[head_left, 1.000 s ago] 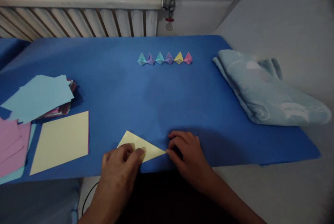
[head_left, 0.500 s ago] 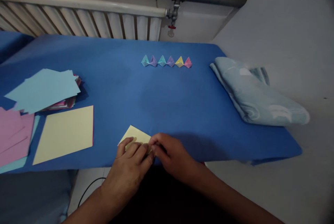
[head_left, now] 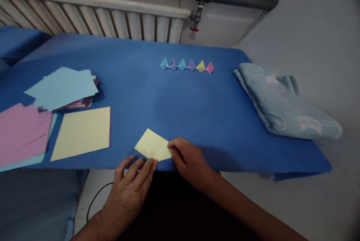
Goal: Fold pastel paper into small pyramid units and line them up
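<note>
Left hand (head_left: 128, 188) farther back, fingers (head_left: 146, 171) on paper (head_left: 152, 143)

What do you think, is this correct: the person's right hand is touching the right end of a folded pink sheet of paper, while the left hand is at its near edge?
Only the colour is wrong: the head view shows a folded pale yellow sheet of paper, not pink. The right hand does touch its right end, and the left hand is at its near edge.
</note>
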{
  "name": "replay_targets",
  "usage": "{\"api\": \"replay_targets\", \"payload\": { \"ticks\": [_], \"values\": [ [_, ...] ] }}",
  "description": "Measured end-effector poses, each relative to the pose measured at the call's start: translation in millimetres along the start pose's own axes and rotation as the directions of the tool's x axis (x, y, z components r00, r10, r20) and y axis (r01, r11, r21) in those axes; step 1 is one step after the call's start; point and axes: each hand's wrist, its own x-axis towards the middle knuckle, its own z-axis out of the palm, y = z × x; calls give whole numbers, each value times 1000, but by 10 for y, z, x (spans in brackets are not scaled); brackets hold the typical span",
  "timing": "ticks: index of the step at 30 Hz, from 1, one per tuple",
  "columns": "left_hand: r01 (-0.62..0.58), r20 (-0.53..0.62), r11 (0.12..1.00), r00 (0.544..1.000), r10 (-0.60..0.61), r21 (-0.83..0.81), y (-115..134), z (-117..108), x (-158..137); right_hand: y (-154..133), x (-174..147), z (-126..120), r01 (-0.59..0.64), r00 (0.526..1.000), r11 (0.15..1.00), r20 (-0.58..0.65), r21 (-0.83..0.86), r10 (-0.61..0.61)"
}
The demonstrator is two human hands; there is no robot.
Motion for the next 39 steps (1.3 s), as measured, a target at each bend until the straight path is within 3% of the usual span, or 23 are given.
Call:
{"api": "replay_targets", "payload": {
  "ticks": [7, 10, 12, 17, 20, 23, 26, 30, 33, 35, 36, 39],
  "values": [
    [109, -55, 992, 993, -106, 59, 49, -28, -56, -18, 8, -2, -25, 1000, 999, -3, 30, 25],
    [31, -62, 999, 998, -30, 23, 131, -5, 60, -11, 4, 21, -6, 1000, 1000, -6, 17, 6],
    [-65, -8, 998, 998, 65, -16, 196, 61, 151, 6, 2, 41, 16, 999, 1000, -33, 18, -15],
    [-30, 53, 998, 998, 27, 47, 247, 241, 277, 88, -30, -34, 30, 997, 999, -78, -13, -31],
    [-79, 29, 993, 997, 76, 88, 220, 262, 306, 151, -87, -193, -56, 990, 998, -127, -3, 55],
    [-101, -12, 990, 995, 103, 103, 199, 249, 318, 194, -162, -333, -181, 969, 975, -146, 125, 199],
    [-133, -40, 990, 990, 135, 42, 171, 232, 273, 196, -235, -366, -237, 953, 945, -133, 225, 271],
    [-149, -65, 986, 987, 144, -76, 99, 147, 137, 155, -296, -326, -203, 967, 959, -112, 199, 228],
    [-32, -52, 964, 998, 19, -262, 64, -35, 122, 89, -306, -369, -156, 977, 969, -112, 192, 180],
    [190, 11, 875, 978, -207, -446, 65, -207, 207, 4, -290, -441, -146, 984, 950, -61, 276, 169],
    [335, 115, 777, 939, -325, -533, 70, -293, 274, -53, -274, -479, -154, 986, 928, -6, 339, 165],
    [633, 442, 370, 756, -482, -680, 82, -473, 515, -244, -190, -535, -158, 985, 844, 139, 513, 100]
  ]
}}
